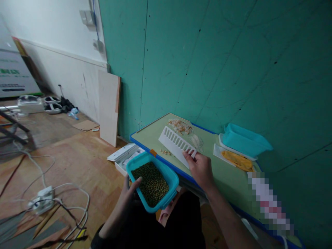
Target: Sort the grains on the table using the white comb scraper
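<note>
- A white slotted plastic scraper sits over the green tabletop, gripped at its near right end by the right hand, thumb and fingers clamped on it.
- Its long axis runs forward and left from those fingers; the slotted edge faces a heap of mixed grain just beyond, the right hand being the nearer.
- On the scraper's near side, a small scatter of pale beans lies between it and the table's blue edge.
- The left hand clasps a turquoise tub at the table's near side, thumb over the rim; its other fingers are largely hidden.
- Counted: one scraper; two turquoise tubs, the second tub at far right; one heap; one whitish patch of grain; one scatter; one yellow cloth.
</note>
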A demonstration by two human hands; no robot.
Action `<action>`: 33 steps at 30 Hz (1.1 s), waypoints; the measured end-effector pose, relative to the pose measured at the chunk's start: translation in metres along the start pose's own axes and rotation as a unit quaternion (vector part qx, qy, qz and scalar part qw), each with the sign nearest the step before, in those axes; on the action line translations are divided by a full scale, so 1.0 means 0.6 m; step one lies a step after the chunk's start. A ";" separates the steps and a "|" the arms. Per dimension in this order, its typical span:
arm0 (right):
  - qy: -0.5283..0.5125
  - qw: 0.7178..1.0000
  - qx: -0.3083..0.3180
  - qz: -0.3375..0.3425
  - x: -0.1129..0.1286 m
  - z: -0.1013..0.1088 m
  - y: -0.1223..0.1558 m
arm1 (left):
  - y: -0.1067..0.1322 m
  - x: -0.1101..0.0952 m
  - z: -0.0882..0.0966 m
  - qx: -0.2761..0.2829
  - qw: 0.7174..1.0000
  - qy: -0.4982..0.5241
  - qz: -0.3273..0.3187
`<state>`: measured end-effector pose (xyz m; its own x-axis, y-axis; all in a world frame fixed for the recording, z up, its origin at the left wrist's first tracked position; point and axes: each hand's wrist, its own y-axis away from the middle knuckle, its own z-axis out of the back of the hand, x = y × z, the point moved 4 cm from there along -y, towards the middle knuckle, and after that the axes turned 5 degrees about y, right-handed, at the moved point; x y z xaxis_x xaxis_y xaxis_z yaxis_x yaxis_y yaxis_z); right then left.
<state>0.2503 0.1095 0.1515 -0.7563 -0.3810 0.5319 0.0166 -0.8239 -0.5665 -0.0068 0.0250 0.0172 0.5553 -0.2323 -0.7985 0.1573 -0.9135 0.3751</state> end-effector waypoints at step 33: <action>-0.009 0.997 0.067 0.044 0.030 -0.030 0.001 | -0.007 0.003 0.001 0.006 1.000 -0.025 0.014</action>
<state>0.2249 0.1094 0.1495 -0.7360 -0.4605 0.4962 0.1696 -0.8350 -0.5234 -0.0071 0.0283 0.0136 0.5175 -0.2738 -0.8107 0.1332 -0.9101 0.3924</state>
